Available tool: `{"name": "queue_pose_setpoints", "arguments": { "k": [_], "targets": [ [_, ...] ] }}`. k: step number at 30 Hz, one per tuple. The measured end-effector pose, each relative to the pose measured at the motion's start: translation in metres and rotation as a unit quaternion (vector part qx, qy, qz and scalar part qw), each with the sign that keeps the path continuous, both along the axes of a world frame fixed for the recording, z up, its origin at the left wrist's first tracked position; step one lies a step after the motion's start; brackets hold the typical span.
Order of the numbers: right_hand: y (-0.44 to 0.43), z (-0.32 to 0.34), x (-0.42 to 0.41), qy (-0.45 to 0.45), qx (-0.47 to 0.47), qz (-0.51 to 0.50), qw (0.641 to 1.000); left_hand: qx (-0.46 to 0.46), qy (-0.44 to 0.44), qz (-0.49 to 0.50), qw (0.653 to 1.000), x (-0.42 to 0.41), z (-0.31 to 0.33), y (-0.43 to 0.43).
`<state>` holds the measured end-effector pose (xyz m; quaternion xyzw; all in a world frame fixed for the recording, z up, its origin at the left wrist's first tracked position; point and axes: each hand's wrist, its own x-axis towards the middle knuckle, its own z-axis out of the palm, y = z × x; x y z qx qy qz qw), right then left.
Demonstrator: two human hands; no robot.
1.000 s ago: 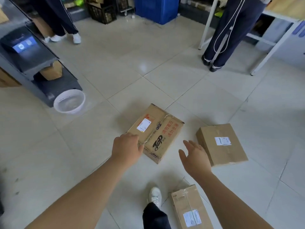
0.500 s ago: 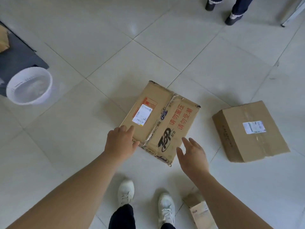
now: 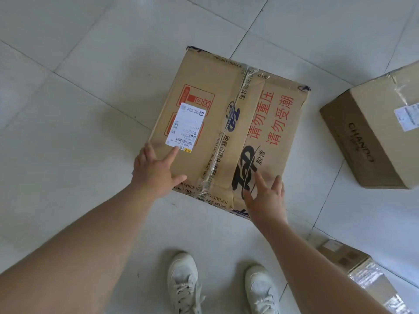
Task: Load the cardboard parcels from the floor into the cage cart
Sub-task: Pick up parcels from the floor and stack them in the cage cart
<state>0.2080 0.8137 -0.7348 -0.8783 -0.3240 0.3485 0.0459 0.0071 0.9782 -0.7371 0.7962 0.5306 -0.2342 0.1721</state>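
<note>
Since half a second ago I've bent lower, and my fingers (image 3: 171, 155) have slid further onto the parcel (image 3: 226, 105). My left hand (image 3: 156, 171) lies spread flat beside the white label (image 3: 186, 126), and my right hand (image 3: 265, 198) is splayed over the near corner. Neither grips yet. Lifted with flat palms, the box could slip, or the wrinkled tape seam (image 3: 223, 146) could give. The parcel sits on the floor tiles (image 3: 79, 132) before my shoes (image 3: 183, 279), brown and scuffed with red lettering. I can't see the cart.
</note>
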Motion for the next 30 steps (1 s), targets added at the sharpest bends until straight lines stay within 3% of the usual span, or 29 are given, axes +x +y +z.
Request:
{"name": "queue_pose_setpoints", "arguments": {
  "k": [5,8,15,22,30],
  "targets": [
    [0.001,-0.035,-0.002,-0.039,0.007,-0.027,0.999,-0.010,-0.010,0.055,0.998,-0.014,-0.036,0.017],
    [0.000,-0.041,-0.002,-0.018,0.020,-0.066,0.997,-0.027,-0.045,0.086,0.995,-0.019,-0.039,0.018],
    [0.001,-0.018,0.012,-0.015,0.045,-0.078,0.996,-0.015,-0.069,0.122,0.990,-0.011,-0.022,0.003],
    [0.012,0.060,0.024,-0.100,0.046,-0.036,0.993,-0.017,-0.113,0.203,0.973,-0.009,0.052,-0.006],
    [0.024,0.187,0.011,-0.101,0.079,0.045,0.991,0.013,-0.097,0.269,0.958,-0.040,0.188,-0.030]
  ]
}}
